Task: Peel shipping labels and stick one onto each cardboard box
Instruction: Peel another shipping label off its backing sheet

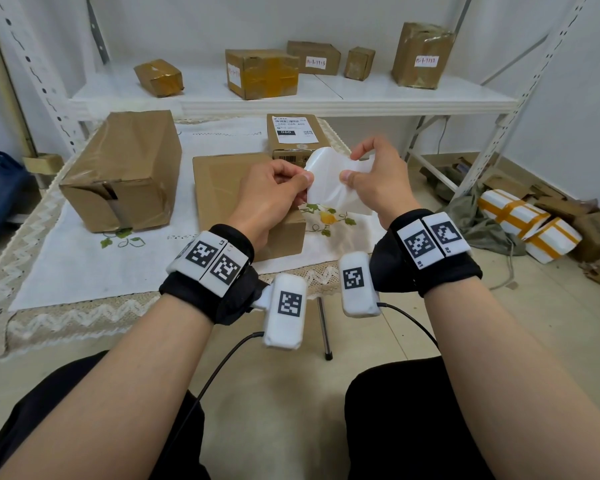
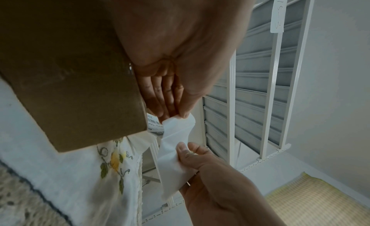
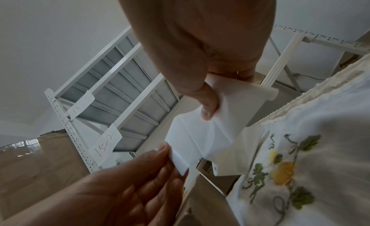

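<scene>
Both hands hold a crumpled white label sheet (image 1: 329, 181) in the air above the table's right side. My left hand (image 1: 300, 180) pinches its left edge. My right hand (image 1: 352, 166) pinches its right side between thumb and fingers. The left wrist view has the sheet (image 2: 174, 152) hanging between both hands. In the right wrist view my thumb presses on the sheet (image 3: 200, 134). Below the hands lies a flat cardboard box (image 1: 222, 188). A large box (image 1: 125, 168) stands to the left. Behind is a small box (image 1: 291, 147) with a printed label (image 1: 293, 130) on top.
The boxes rest on a white embroidered tablecloth (image 1: 84, 265); the table's right edge is just under my right hand. A white shelf (image 1: 326, 95) behind carries several taped boxes. Wrapped parcels (image 1: 530, 223) and scraps lie on the floor at the right. A blue bag (image 1: 0, 192) stands at the left.
</scene>
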A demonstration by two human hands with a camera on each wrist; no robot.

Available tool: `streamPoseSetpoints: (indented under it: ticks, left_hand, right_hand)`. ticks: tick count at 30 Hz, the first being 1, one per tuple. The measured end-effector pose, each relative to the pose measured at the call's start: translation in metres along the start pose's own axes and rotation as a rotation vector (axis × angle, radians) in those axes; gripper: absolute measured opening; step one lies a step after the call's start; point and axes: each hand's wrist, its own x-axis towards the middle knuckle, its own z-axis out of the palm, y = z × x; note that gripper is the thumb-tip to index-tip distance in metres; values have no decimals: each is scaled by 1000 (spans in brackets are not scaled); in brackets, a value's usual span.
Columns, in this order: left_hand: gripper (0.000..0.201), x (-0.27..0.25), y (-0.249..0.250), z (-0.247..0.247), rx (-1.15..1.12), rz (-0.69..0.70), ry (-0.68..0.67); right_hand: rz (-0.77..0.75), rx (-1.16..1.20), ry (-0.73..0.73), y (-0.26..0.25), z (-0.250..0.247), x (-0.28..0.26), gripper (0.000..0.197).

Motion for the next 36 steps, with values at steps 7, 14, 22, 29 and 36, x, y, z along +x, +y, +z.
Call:
streamPoseSetpoints:
  ticks: [7, 14, 22, 29, 36]
  left_hand:
    - [8, -1, 2, 0, -4, -15, 8]
    - [7, -2, 3, 0, -5, -31, 20]
    - [5, 0, 4, 1, -17, -50, 63]
    - [5, -1, 4, 0, -53, -53, 87]
    - [7, 0, 7, 0, -81, -44, 83]
  right_hand:
    - [21, -1, 15, 0, -2, 1, 29]
    - [26, -17, 34, 0, -3, 1, 28]
    - [22, -17, 32, 1, -3, 1, 27]
    - [21, -9, 35, 1, -2, 1, 27]
    - [18, -11, 37, 3, -3, 3, 28]
